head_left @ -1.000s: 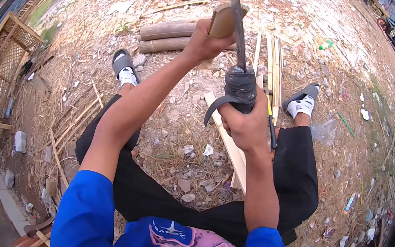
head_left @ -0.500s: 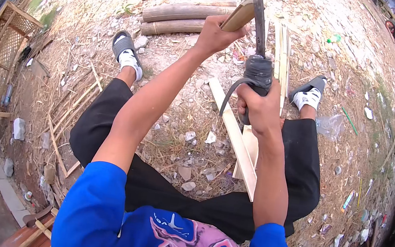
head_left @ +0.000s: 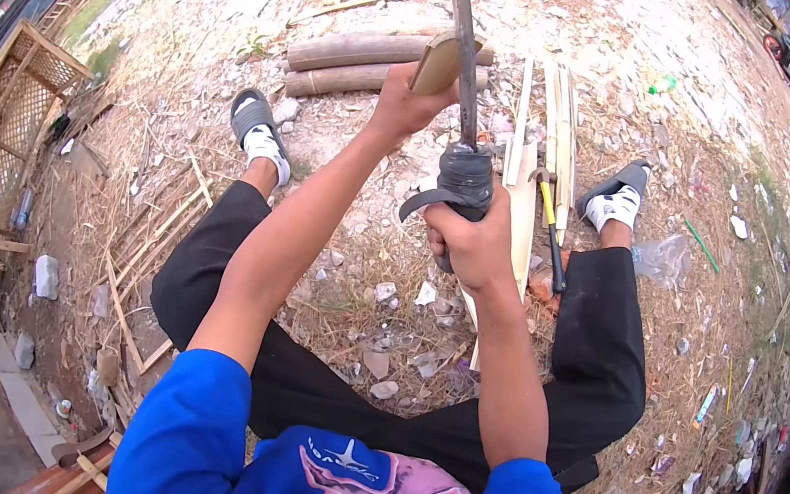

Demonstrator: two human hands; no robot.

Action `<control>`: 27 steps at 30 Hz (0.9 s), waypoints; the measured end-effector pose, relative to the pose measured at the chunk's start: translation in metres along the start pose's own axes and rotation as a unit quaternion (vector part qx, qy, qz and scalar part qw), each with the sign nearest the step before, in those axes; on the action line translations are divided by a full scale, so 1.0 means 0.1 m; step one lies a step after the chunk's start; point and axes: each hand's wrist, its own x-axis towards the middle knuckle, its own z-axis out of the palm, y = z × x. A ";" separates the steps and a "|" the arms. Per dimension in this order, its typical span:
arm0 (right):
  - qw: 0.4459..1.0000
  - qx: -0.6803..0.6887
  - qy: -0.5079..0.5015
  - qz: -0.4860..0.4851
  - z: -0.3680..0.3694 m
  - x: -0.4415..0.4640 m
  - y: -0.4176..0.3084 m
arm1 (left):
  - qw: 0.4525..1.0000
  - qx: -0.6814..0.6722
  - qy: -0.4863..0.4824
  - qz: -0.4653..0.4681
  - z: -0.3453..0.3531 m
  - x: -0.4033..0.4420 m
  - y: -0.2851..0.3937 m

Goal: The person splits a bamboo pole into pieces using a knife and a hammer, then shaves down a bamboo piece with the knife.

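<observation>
My left hand (head_left: 413,103) is closed around a piece of split bamboo (head_left: 438,66), holding it up at a tilt in front of me. My right hand (head_left: 476,243) grips a machete (head_left: 462,14) by its handle, which is wrapped in black strips with one loose end hanging out. The dark blade points away from me and passes at the right edge of the bamboo; whether it touches cannot be made out. Below and beyond my right hand, a pale bamboo strip (head_left: 522,219) lies on the ground, partly hidden by my forearm.
A hammer-like tool with a yellow and black handle (head_left: 549,208) lies between my feet, beside several bamboo strips (head_left: 562,134). Thick bamboo poles (head_left: 351,54) lie ahead. A lattice panel (head_left: 12,133) stands at left. Stones, plastic and bamboo scraps litter the ground.
My right hand and the machete have shifted left, bringing the blade against or near the bamboo piece. The pale strip that slanted below my right hand lies differently, and the yellow-handled tool is now visible.
</observation>
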 end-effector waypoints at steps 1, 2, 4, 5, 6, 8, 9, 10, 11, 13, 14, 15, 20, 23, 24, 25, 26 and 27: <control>1.000 -0.007 -0.001 0.003 -0.01 0.00 0.00 | 1.000 0.000 -0.001 0.012 -0.01 0.00 -0.01; 1.000 -0.014 -0.002 0.007 -0.02 -0.01 0.00 | 1.000 0.000 -0.002 0.022 -0.01 0.00 -0.03; 1.000 0.009 -0.012 0.006 -0.05 0.00 0.03 | 0.999 -0.004 0.005 0.046 0.00 0.00 -0.08; 1.000 0.020 -0.017 0.006 -0.06 0.01 0.05 | 0.998 -0.007 0.014 0.061 0.00 0.02 -0.11; 1.000 -0.002 -0.019 -0.010 -0.06 0.02 0.07 | 0.997 -0.010 0.022 0.073 0.00 0.00 -0.14; 0.999 -0.017 -0.025 -0.023 -0.08 0.04 0.08 | 0.998 -0.005 0.018 0.066 0.01 -0.01 -0.17; 0.999 -0.010 -0.030 -0.018 -0.09 0.04 0.08 | 0.998 -0.003 0.018 0.064 0.00 -0.01 -0.18; 0.999 0.026 -0.040 0.013 -0.13 0.03 0.05 | 0.999 -0.008 -0.002 0.047 -0.01 -0.02 -0.20; 0.996 0.061 -0.050 0.044 -0.15 0.00 0.04 | 0.999 -0.013 -0.021 0.030 -0.03 -0.03 -0.21; 0.999 0.044 -0.014 0.024 -0.11 -0.03 0.03 | 0.999 -0.019 -0.049 0.007 -0.06 -0.02 -0.20; 0.999 0.040 0.002 0.019 -0.08 -0.06 0.00 | 0.998 -0.019 -0.058 -0.002 -0.06 -0.02 -0.19; 0.999 0.036 0.018 0.013 -0.07 -0.07 -0.03 | 0.997 -0.020 -0.068 -0.009 -0.05 -0.01 -0.18; 0.999 -0.048 -0.022 -0.008 -0.11 -0.07 -0.31 | 0.999 0.013 -0.031 0.012 0.01 0.08 -0.02; 0.996 -0.074 -0.013 -0.047 -0.06 -0.09 -0.64 | 0.999 0.013 -0.030 0.020 -0.03 0.25 0.23; 0.995 -0.081 -0.017 -0.062 -0.06 -0.11 -0.72 | 0.998 -0.005 -0.010 0.065 -0.04 0.30 0.33; 0.993 -0.088 -0.020 -0.076 -0.06 -0.12 -0.77 | 0.994 -0.022 0.010 0.109 -0.05 0.34 0.42; 0.991 -0.092 -0.030 -0.097 -0.06 -0.14 -0.79 | 0.991 -0.035 0.008 0.129 -0.08 0.38 0.49; 0.993 -0.071 -0.040 -0.087 -0.03 -0.18 -0.82 | 0.987 -0.047 0.005 0.155 -0.13 0.43 0.48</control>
